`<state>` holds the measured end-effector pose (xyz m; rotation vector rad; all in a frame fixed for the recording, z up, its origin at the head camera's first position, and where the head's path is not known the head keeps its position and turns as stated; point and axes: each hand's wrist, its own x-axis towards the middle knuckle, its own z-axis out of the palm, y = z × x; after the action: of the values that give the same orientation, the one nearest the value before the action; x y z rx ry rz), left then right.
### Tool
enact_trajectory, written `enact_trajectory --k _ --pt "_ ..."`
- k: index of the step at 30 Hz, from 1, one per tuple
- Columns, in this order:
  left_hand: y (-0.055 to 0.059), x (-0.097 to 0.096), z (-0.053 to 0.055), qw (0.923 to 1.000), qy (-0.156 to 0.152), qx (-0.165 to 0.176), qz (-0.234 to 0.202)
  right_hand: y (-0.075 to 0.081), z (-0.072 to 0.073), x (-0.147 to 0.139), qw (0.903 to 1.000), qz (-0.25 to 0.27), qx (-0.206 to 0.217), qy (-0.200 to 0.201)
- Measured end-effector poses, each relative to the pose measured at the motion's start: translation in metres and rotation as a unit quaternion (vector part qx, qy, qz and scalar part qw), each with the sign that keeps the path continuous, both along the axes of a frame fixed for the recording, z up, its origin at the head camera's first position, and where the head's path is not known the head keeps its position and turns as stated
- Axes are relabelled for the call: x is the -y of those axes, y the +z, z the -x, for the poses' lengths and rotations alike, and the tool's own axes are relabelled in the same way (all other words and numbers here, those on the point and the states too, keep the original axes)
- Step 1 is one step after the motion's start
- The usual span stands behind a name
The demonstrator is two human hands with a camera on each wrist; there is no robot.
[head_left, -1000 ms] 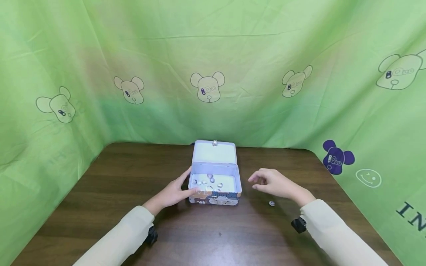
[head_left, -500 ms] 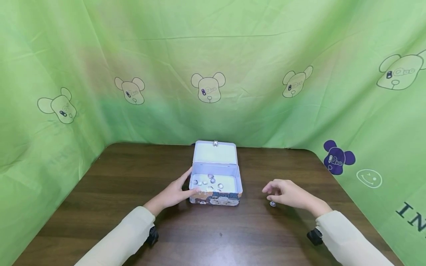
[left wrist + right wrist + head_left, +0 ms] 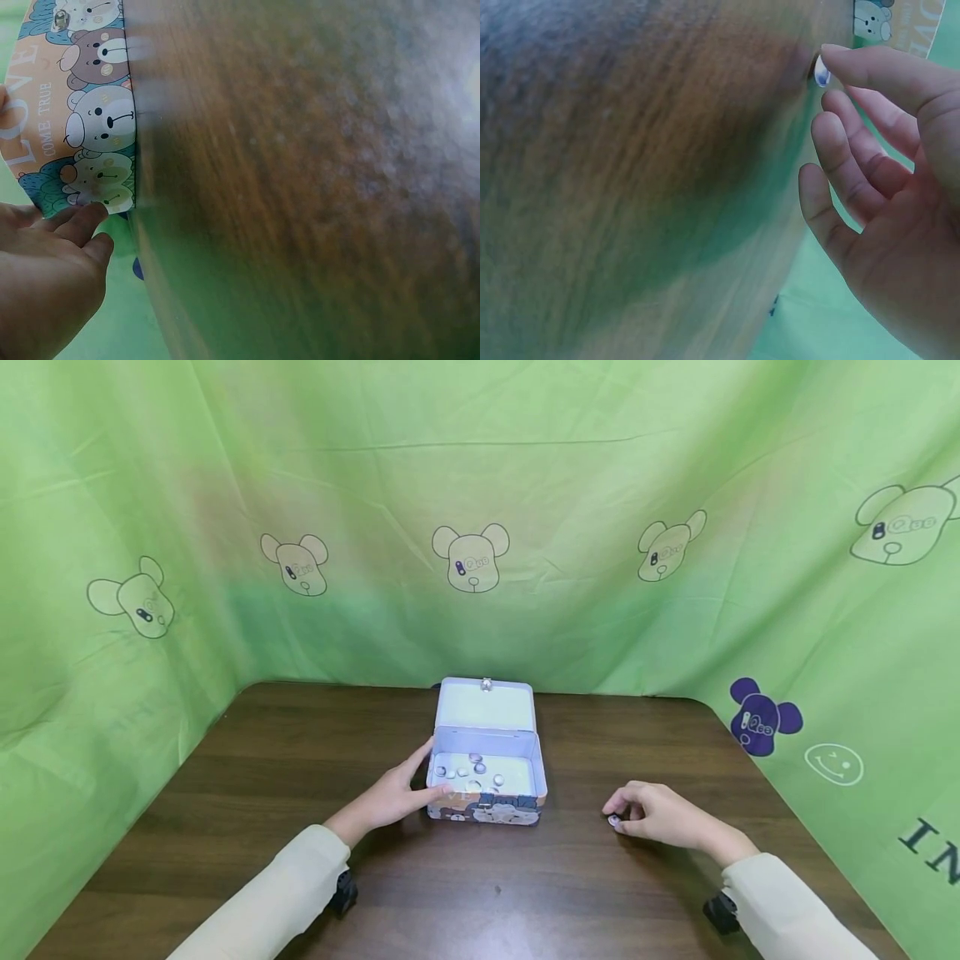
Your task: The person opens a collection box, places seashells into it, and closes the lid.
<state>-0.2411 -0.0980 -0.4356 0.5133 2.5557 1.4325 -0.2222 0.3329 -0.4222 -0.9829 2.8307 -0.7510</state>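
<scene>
A tin box (image 3: 506,814) with printed bears stands at mid-table, its lid (image 3: 483,706) raised at the back. Several small shiny round discs (image 3: 480,768) lie on its white floor. My left hand (image 3: 390,795) holds the box by its left front corner, thumb over the front rim and fingers along the left side. To the right of the box, my right hand (image 3: 663,814) pinches another small shiny disc (image 3: 614,820) at the tabletop between thumb and index finger. In the right wrist view this disc (image 3: 822,73) shows at the thumb tip, while the other fingers curve loosely.
The brown wooden table (image 3: 300,727) reaches back to a green curtain (image 3: 570,627) printed with bear heads. The curtain also hangs along both sides. A dark device (image 3: 722,912) sits at the right wrist, and another (image 3: 342,893) at the left.
My right hand has moved right and down from beside the box to the loose disc, and its thumb and index finger have closed on it. The left hand and box stay put.
</scene>
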Motion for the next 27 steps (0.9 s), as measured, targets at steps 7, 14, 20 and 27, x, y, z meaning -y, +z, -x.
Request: enact_trajectory --k 7,14,20,27 --pt "-0.0015 0.0002 0.0008 1.0 -0.001 -0.001 -0.001 -0.0038 0.0005 -0.0005 0.9999 0.001 0.012 0.003" --pt "-0.0034 0.0006 0.0017 1.0 0.0 -0.004 0.003 -0.0065 0.0017 -0.0015 0.9998 0.001 0.018 -0.002" --pt "-0.0049 0.0007 0.0028 1.0 0.002 -0.003 0.007 -0.0084 0.0019 -0.002 0.9993 0.006 0.034 -0.014" --pt "-0.006 0.0012 0.0034 0.9998 -0.002 -0.014 0.01 -0.0095 0.0021 -0.003 0.9992 0.011 0.036 -0.015"
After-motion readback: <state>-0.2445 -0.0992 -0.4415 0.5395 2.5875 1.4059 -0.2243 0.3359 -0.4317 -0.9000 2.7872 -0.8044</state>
